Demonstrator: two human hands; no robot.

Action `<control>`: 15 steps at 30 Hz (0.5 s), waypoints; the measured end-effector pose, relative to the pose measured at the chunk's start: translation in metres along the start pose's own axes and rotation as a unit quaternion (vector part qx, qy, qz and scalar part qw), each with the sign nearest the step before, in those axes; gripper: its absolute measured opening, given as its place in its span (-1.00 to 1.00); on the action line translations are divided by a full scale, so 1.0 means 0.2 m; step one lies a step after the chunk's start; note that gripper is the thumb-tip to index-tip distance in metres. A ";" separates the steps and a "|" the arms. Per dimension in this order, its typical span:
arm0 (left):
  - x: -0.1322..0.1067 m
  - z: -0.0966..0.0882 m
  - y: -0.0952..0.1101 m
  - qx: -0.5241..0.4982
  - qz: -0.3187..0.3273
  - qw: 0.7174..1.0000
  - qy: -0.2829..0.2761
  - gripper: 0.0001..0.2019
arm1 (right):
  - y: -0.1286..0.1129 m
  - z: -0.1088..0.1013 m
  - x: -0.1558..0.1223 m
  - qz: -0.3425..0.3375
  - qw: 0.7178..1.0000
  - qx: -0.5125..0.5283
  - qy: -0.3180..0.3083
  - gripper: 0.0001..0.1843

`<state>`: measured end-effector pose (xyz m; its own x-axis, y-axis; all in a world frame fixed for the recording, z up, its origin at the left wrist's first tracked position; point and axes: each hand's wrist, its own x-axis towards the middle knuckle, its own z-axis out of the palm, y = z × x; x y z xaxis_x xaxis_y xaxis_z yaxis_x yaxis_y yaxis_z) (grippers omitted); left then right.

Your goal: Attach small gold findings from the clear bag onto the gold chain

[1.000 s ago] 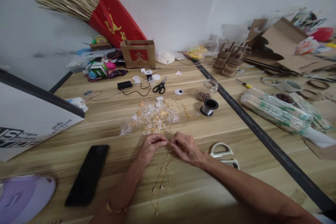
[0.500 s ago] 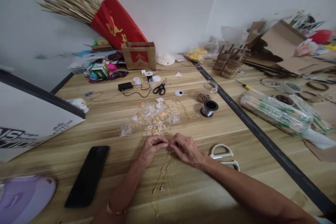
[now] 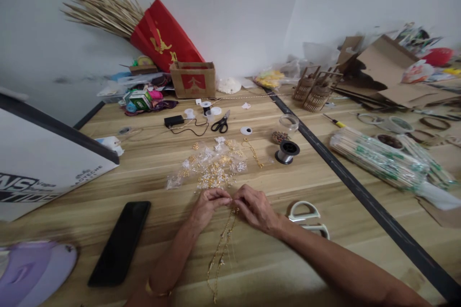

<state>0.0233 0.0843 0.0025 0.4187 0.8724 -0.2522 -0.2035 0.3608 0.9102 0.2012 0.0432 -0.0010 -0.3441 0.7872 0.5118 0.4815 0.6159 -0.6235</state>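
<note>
My left hand (image 3: pixel 211 205) and my right hand (image 3: pixel 256 208) meet fingertip to fingertip over the table, both in a pinch. From between them hangs a thin gold beaded necklace (image 3: pixel 211 265), its long loop trailing towards me with small ornaments along it. A fine clear thread seems to hang beside it. The exact bit at the fingertips is too small to make out. Just beyond my hands lies a spread of gold and silver beads (image 3: pixel 212 176) with small plastic bags. A short gold chain (image 3: pixel 255 154) lies behind my right hand.
Right of my hands are white-handled scissors (image 3: pixel 304 211) and a wire spool (image 3: pixel 287 152). A black phone (image 3: pixel 120 244) lies to the left, near a white box (image 3: pixel 54 163). Black scissors (image 3: pixel 221 123) lie farther back. Bagged sticks (image 3: pixel 378 153) rest beyond the dark strip.
The whole view has shifted slightly, so background things sit a little lower. My hands keep the same pinch, and the necklace hangs nearly as before.
</note>
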 end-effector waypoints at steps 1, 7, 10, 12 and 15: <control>0.00 0.00 0.00 -0.008 -0.003 1.000 -0.001 -0.86 | 0.00 0.00 0.00 0.001 1.000 0.000 -0.002 -0.90; -0.01 0.00 0.00 -0.057 -0.027 0.998 -0.027 -0.83 | -0.01 -0.01 0.00 0.003 1.000 0.004 -0.007 -0.90; -0.01 0.00 0.00 -0.071 -0.031 0.996 -0.033 -0.83 | -0.01 -0.01 0.00 -0.002 1.000 0.006 -0.005 -0.90; -0.01 -0.01 0.00 -0.076 -0.030 0.996 -0.037 -0.82 | -0.01 -0.01 0.01 -0.004 1.000 0.007 -0.004 -0.90; -0.01 -0.01 0.00 -0.081 -0.025 0.996 -0.036 -0.81 | -0.01 -0.01 0.01 -0.008 1.000 0.005 0.001 -0.91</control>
<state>0.0210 0.0835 0.0028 0.4930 0.8281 -0.2669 -0.3176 0.4569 0.8309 0.2010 0.0431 0.0016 -0.3499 0.7767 0.5237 0.4678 0.6293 -0.6206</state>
